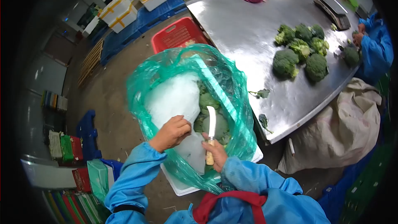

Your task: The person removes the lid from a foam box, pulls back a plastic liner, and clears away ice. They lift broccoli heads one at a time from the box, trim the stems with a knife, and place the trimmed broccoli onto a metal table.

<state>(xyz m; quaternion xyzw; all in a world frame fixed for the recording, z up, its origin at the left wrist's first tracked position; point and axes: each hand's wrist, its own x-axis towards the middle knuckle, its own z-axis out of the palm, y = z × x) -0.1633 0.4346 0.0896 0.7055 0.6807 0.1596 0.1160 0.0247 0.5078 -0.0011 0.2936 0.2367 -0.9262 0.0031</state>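
Note:
My right hand (217,156) grips the pale handle of a knife (212,124), its curved blade pointing up and away from me. My left hand (171,132) is curled closed above the white ice packs (174,99); whether anything is in its fingers is hidden. Below both hands stands a white box (177,186) lined with a green plastic bag (143,72), its mouth spread wide. Inside, the ice packs lie on the left, and broccoli (206,99) shows on the right, partly under clear wrap or ice.
Several broccoli heads (300,48) lie on the metal table (240,29) at the right, near a scale (333,12). Another person's hands (360,35) hold broccoli there. A red crate (178,35), a white sack (331,135) and foam boxes (120,11) surround the box.

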